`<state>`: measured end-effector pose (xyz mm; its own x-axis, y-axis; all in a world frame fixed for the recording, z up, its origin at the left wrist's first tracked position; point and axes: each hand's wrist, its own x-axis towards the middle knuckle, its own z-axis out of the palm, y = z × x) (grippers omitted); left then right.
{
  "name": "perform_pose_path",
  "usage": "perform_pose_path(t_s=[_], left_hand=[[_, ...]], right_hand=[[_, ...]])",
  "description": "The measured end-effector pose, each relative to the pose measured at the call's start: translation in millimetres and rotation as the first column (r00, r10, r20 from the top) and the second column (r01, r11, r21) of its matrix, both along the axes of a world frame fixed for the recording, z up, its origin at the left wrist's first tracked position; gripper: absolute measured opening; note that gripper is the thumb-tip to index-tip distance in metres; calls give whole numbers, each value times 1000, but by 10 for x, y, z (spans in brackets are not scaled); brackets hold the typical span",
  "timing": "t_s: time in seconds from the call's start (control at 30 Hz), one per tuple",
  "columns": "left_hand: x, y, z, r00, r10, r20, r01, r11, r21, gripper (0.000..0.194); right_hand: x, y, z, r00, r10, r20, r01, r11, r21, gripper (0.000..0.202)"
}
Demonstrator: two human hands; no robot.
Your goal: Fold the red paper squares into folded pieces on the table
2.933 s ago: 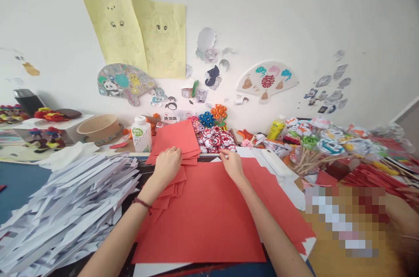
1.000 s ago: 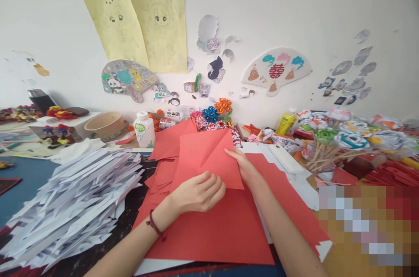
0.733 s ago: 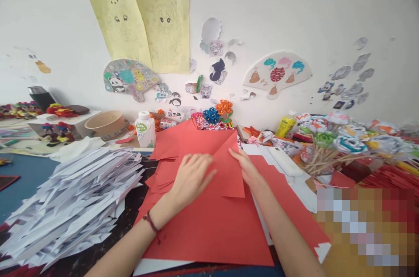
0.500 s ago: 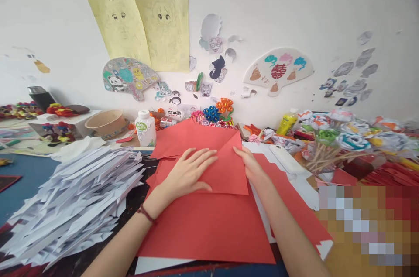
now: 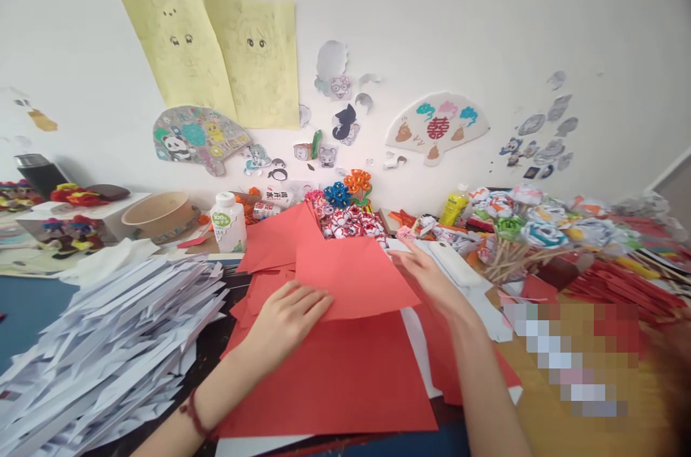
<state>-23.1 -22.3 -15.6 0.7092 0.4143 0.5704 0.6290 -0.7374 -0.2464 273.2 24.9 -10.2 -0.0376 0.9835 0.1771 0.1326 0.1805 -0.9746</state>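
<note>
A red sheet (image 5: pixel 353 273) lies tilted over other red paper, its right side lifted. My left hand (image 5: pixel 291 317) is at its lower left edge, fingers bent together over the paper, thumb hidden. Just off the sheet's right corner, my right hand (image 5: pixel 432 277) has its fingers apart and grips nothing visible. Below both hands a large red sheet (image 5: pixel 329 378) lies flat, with white paper showing under its front edge. More red paper (image 5: pixel 278 234) sits behind my left hand, and another red piece is under my right forearm.
Folded white paper strips (image 5: pixel 124 335) are heaped at the left. A white bottle (image 5: pixel 227 223), a wooden ring (image 5: pixel 162 216) and paper flowers (image 5: pixel 350 223) stand along the wall. At the right are a white phone-like object (image 5: pixel 453 263), a yellow bottle (image 5: pixel 454 205) and wrapped flowers (image 5: pixel 545 227).
My left hand has moved to the sheet's lower left edge and its fingers have drawn in. My right hand has come off the right edge. The sheet has shifted and risen; the view has turned right.
</note>
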Motion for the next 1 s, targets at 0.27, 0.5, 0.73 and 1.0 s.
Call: perform_pose_path(t_s=[0.27,0.5,0.73,1.0], left_hand=[[-92,-578,-313,994,-104,-30,97,979,-180,39],[-174,-670,-384,982,-176,63,187,913,-362,44],[-237,-522,-330,916,294,272,-135,866,-481,42],[327,-328,-182,982,133,-134,-135,991,-2,51]], right_hand=[[228,-1042,-384,783,37,621,-265,923,279,56],[250,-1123,-595,776,126,619,-417,838,352,27],[111,-975,-602,808,-65,585,-36,987,159,38],[65,-618,-595,882,-22,470,86,989,-116,41]])
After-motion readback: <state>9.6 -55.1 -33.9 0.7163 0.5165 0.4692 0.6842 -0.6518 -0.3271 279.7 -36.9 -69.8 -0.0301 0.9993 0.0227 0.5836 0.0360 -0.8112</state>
